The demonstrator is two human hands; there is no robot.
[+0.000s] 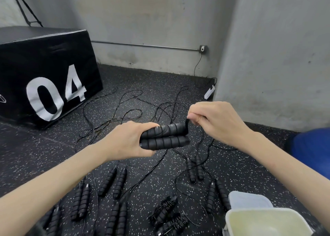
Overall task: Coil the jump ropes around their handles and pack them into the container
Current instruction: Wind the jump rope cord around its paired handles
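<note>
Fingers L: left hand (125, 142) fingers (153, 126) curled tight round the paired handles (166, 137), held mid-air above floor (142, 85).
Fingers R: right hand (214, 123) pinches cord (187, 123) at handles' right end.
Handling: foam grips look light, squashy, non-slip; cord thin, springy, prob. unwinds if slack. Grip handles' left end, keep cord taut.
Around: left of handles, black box (44, 71); below, loose handle pairs (112, 182), two coiled sets (167, 216); lower right, container (267, 221).
In way: tangled cords (128, 107) may snag.

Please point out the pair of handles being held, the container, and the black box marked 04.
held handles (165, 137): head view, lower handle's foam grip.
container (232, 216): head view, left rim.
black box (44, 60): head view, front face.
</note>
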